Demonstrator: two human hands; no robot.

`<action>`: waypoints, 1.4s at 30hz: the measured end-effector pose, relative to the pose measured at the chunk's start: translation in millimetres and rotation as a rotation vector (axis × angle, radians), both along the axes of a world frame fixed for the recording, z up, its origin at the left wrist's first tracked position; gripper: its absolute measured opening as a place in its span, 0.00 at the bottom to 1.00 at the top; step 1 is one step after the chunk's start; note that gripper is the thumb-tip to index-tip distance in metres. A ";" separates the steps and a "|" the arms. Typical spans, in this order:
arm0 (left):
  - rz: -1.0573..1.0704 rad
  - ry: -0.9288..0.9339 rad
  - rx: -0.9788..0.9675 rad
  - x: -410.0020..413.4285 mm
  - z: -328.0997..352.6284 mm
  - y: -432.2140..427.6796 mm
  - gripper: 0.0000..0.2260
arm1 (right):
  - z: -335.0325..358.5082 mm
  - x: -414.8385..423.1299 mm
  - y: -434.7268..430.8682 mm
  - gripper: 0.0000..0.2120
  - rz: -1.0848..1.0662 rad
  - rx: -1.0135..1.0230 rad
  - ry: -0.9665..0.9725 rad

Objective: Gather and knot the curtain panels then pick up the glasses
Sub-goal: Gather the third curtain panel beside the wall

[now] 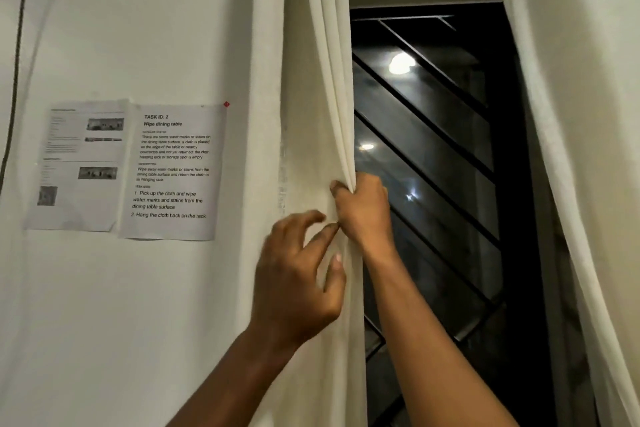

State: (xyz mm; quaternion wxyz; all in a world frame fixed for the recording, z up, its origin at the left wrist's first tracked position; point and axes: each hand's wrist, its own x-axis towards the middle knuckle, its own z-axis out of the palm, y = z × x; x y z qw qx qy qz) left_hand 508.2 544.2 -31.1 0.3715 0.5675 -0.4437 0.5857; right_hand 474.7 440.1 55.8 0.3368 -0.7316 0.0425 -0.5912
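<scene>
Two printed sheets (131, 166) hung on the wall at left, beside a dark barred window (433, 149). The right hand (363, 208) clenched the gathered folds of the left curtain panel (311, 80) — the left hand (294, 288), fingers spread and loosely curled, touched the fabric just below.

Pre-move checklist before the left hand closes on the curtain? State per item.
1. Right hand grips the left curtain folds: ok.
2. Left hand closed on the cloth: not ok, fingers spread.
3. Right curtain gathered: not ok, hangs loose.
4. Knot tied: not ok, none visible.
5. Glasses located: cannot tell, not in view.
</scene>
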 end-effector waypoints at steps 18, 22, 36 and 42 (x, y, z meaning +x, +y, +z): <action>0.356 0.709 -0.137 87.1 5.1 42.4 0.15 | -22.8 -21.1 -52.3 0.09 -0.379 0.170 0.089; 0.316 0.577 -0.041 48.2 -8.1 10.6 0.14 | -33.4 -12.0 -13.8 0.12 -0.368 0.065 0.147; -0.710 0.816 0.008 15.5 -39.9 -43.8 0.50 | -51.2 6.1 21.6 0.34 -0.135 -0.083 0.151; -0.460 0.459 -0.051 13.0 49.4 -28.4 0.37 | 28.0 5.6 34.4 0.40 -0.097 -0.152 -0.014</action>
